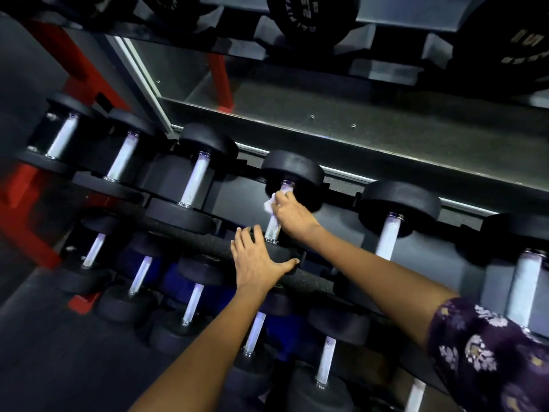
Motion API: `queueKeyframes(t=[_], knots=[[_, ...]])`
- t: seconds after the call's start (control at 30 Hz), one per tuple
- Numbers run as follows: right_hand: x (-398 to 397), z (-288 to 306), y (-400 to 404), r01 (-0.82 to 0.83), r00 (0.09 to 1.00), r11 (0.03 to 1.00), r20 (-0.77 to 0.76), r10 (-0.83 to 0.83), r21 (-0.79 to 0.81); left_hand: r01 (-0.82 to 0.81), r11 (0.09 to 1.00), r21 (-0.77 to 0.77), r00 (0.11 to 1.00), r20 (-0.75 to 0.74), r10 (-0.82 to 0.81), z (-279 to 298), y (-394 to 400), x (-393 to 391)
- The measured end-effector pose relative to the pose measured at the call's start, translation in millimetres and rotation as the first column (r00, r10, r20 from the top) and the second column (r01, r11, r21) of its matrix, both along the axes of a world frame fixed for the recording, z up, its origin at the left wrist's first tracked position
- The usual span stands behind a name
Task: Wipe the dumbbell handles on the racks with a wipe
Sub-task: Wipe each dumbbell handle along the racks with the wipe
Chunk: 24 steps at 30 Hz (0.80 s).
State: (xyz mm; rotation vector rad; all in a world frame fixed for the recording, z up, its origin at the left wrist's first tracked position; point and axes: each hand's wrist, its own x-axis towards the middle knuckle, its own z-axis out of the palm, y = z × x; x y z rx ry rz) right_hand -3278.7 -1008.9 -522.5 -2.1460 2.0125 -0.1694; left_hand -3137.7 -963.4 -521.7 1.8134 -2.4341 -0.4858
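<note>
A row of black dumbbells with silver knurled handles lies across the upper rack shelf. My right hand grips a crumpled white wipe around the handle of the fourth dumbbell from the left, near its far head. My left hand rests flat with fingers spread on that dumbbell's near head. Neighbouring handles stand bare: one to the left and one to the right.
A lower shelf holds several more dumbbells. The red rack frame stands at the left. A mirror runs behind the rack. Weight plates hang above. Dark floor lies at the lower left.
</note>
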Motion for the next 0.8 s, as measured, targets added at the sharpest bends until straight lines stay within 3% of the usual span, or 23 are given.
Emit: queueKeyframes(t=[0.1,0.2,0.27,0.37,0.53,0.57,0.67,0.73,0.8], knots=[[-11.9,6.3,-8.9,0.090,0.970,0.991,0.218,-0.110,0.101,0.004,0.999,0.047,0.999,0.054,-0.007,5.3,-0.7,-3.1],[-18.5,6.1,-16.9,0.208,0.951,0.972,0.210,-0.227,0.109,-0.010,0.991,0.133,0.996,0.093,-0.002,11.0,-1.5,-4.4],[0.1,3.2,-5.0,0.134,0.964,0.983,0.214,-0.158,0.126,-0.023,0.987,0.157,0.994,0.106,0.006,13.8,-0.9,-4.7],[14.0,-2.3,10.7,-0.119,0.988,0.974,0.116,0.098,0.193,-0.035,0.986,0.164,0.996,0.092,0.020,16.1,0.0,-5.6],[-8.5,5.9,-12.2,0.222,0.963,0.970,0.137,-0.234,0.097,-0.029,0.987,0.158,0.996,0.093,0.014,16.9,0.5,-6.1],[-2.8,8.3,-8.6,0.194,0.972,0.977,0.120,-0.204,0.090,-0.028,0.987,0.156,0.996,0.090,0.014,16.7,0.5,-5.5],[17.9,8.3,2.8,-0.174,0.985,0.956,0.031,0.172,0.237,-0.034,0.986,0.164,0.997,0.079,0.021,16.0,0.8,-5.0],[8.2,15.2,-5.9,-0.200,0.980,0.925,0.047,0.195,0.322,-0.030,0.984,0.174,0.997,0.075,0.017,15.4,0.9,-4.9],[-3.0,25.4,-18.8,-0.160,0.987,0.950,0.034,0.156,0.269,-0.020,0.985,0.173,0.998,0.070,0.008,15.6,0.7,-3.7]])
